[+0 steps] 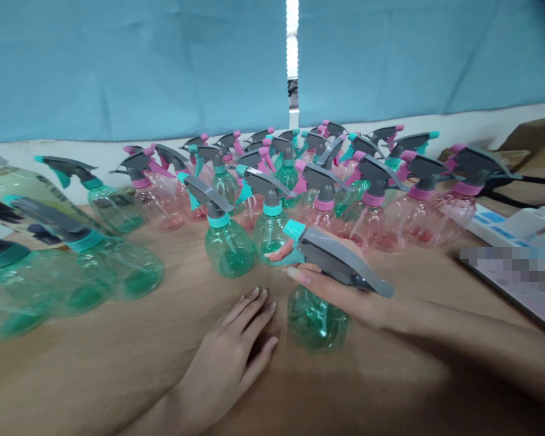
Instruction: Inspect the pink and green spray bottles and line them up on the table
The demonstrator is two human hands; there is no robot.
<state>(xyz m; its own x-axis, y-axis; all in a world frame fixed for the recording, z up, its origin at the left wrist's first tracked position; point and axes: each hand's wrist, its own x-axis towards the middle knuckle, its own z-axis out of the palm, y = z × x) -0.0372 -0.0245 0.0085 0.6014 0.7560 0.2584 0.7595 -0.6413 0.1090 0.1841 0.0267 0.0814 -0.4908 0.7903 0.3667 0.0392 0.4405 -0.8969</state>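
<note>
My right hand (345,293) is wrapped round the neck and grey trigger head of a green spray bottle (317,321) that stands upright on the wooden table (118,369). One finger reaches under the teal nozzle. Just left of that bottle, my left hand (231,357) lies flat on the table, fingers stretched and slightly apart, holding nothing.
Several green and pink spray bottles (272,200) with grey trigger heads crowd the back of the table. More green bottles (113,266) stand at the left. A blue curtain (140,60) hangs behind. Printed sheets (518,272) and a cardboard box (533,133) lie at the right.
</note>
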